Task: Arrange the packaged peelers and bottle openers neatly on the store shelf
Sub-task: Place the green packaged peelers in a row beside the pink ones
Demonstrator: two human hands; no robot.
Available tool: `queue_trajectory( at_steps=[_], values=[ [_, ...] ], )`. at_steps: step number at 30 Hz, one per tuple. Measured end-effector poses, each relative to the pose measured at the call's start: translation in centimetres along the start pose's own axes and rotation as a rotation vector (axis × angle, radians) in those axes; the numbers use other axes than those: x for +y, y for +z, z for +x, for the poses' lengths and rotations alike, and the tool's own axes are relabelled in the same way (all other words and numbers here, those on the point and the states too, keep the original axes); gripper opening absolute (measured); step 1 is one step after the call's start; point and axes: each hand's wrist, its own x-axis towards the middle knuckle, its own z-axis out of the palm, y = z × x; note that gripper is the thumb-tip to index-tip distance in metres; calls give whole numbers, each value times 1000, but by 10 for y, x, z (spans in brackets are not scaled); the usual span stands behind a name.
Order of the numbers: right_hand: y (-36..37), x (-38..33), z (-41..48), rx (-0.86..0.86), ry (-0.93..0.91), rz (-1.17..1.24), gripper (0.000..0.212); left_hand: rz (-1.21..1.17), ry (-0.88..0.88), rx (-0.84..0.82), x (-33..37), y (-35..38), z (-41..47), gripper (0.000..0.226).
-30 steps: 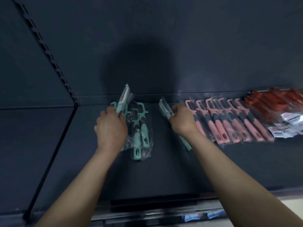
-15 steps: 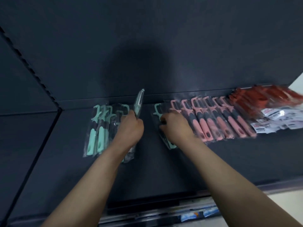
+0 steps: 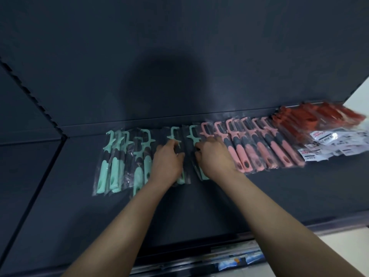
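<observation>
We see a dark back panel point(image 3: 199, 37) filling the upper frame with a rounded shadow point(image 3: 165, 86) mid-frame, a notched upright point(image 3: 30, 92) at upper left, blue-orange labels point(image 3: 237, 261) (blurred) along the bottom edge.

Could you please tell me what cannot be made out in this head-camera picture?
Head view:
1. Two mint peeler packs: handles covered by the left hand and right hand; grip or mere press unclear.
2. Red packs: motion-blurred, cut off by right edge; item type unclear.
3. White labels: print blurred, too small.
</observation>
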Motion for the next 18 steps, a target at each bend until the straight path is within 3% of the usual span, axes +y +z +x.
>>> queue_trajectory(
  at_steps=[18],
  values=[
    [5, 10, 3, 35, -38, -45, 24, 43, 131, -26, -2, 11, 7, 36]
  ],
)
